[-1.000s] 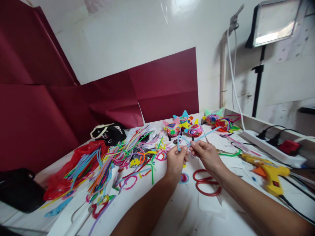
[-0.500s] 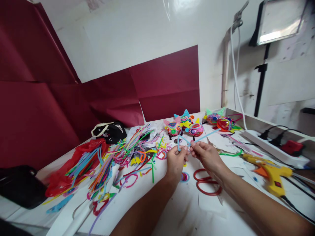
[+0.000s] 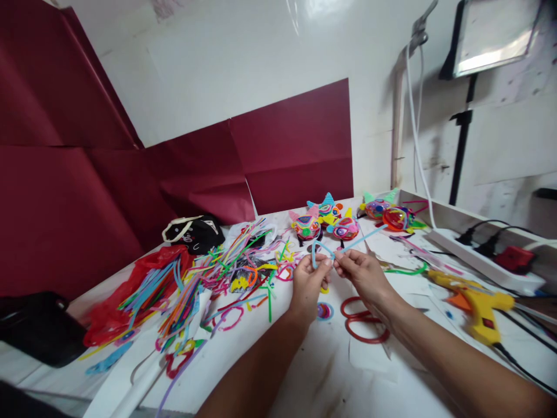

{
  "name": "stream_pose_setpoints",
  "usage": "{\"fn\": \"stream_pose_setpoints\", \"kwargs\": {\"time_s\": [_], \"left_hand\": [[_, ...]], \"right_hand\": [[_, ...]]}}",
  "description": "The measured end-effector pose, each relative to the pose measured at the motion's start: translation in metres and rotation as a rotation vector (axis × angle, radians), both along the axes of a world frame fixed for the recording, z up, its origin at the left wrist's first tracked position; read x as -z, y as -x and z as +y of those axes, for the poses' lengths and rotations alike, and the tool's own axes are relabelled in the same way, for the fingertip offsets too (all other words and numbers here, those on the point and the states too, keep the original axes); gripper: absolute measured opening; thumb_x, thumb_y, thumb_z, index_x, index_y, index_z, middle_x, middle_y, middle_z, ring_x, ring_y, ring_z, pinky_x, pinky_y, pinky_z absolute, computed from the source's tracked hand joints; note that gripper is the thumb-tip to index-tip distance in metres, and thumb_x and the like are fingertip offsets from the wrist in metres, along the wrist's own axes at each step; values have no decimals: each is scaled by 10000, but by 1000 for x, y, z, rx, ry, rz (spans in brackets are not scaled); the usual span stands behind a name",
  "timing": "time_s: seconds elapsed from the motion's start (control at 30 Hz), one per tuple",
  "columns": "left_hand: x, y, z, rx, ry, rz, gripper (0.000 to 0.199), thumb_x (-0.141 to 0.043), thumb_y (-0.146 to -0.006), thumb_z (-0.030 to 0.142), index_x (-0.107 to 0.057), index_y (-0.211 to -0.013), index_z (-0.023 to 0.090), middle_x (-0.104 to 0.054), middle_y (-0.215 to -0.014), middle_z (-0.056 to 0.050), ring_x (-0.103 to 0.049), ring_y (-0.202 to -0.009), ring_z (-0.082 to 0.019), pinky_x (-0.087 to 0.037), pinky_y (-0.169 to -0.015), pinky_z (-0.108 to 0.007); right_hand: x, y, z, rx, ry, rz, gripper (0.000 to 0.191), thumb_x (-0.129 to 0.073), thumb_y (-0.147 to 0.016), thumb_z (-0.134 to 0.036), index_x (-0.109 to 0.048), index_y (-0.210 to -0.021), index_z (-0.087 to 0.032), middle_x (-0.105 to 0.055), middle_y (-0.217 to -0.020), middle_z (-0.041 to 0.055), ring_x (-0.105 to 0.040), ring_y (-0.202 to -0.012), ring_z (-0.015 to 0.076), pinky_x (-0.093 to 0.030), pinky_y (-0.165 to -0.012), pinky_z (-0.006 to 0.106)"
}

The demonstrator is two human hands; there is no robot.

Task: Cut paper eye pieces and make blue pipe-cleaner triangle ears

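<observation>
The left hand and right hand are pinching a light-blue pipe cleaner beyond the red-handled scissors; a glue gun is lying right of those.

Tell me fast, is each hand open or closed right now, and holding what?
Left hand: closed, pinching a bent light-blue pipe cleaner.
Right hand: closed, pinching the same pipe cleaner.

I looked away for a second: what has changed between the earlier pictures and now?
Only a little: the bent light-blue pipe cleaner has shifted slightly left, held throughout by the left hand and the right hand. Nothing was picked up or let go. The red-handled scissors and yellow glue gun stayed put.
</observation>
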State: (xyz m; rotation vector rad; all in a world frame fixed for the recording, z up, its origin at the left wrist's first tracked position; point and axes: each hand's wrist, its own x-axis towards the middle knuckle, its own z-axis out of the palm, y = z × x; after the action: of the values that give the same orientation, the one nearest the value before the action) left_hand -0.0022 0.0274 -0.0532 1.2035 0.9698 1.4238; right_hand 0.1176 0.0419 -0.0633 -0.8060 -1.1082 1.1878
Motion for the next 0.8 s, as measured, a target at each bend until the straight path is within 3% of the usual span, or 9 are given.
{"fn": "stream_pose_setpoints", "kwargs": {"time_s": [0.27, 0.37, 0.5, 0.8], "left_hand": [[-16, 15, 7, 0, -186, 213, 302, -670, -706, 313, -597, -963, 173, -620, -819, -23, -568, -690, -109, -439, -609, -200], [-23, 18, 9, -10, -277, 423, 232, -658, -713, 277, -628, -921, 178, -646, -799, -30, -578, -728, -137, -453, -672, -234], [-30, 19, 11, -42, -342, 619, 142, -658, -698, 245, -663, -827, 185, -663, -765, -19, -569, -688, -139, -433, -648, -231], [-31, 19, 18, -41, -358, 669, 157, -666, -691, 298, -699, -796, 186, -685, -770, -21, -595, -681, -149, -433, -630, -232]], "right_hand": [[4, -4, 5, 36, -107, -133, 355, -661, -707, -521, -607, -662, -173, -600, -630, 23, -491, -562, 136, -372, -543, 265], [5, -4, 6, 42, -131, -157, 350, -643, -725, -518, -592, -648, -180, -589, -609, 11, -502, -569, 138, -377, -562, 269], [4, -5, 6, 54, -160, -175, 341, -624, -745, -507, -584, -643, -185, -574, -597, 6, -498, -574, 140, -373, -563, 272], [-3, -7, 4, 48, -180, -168, 349, -636, -720, -515, -572, -611, -190, -568, -568, -3, -490, -551, 135, -362, -544, 270]]}}
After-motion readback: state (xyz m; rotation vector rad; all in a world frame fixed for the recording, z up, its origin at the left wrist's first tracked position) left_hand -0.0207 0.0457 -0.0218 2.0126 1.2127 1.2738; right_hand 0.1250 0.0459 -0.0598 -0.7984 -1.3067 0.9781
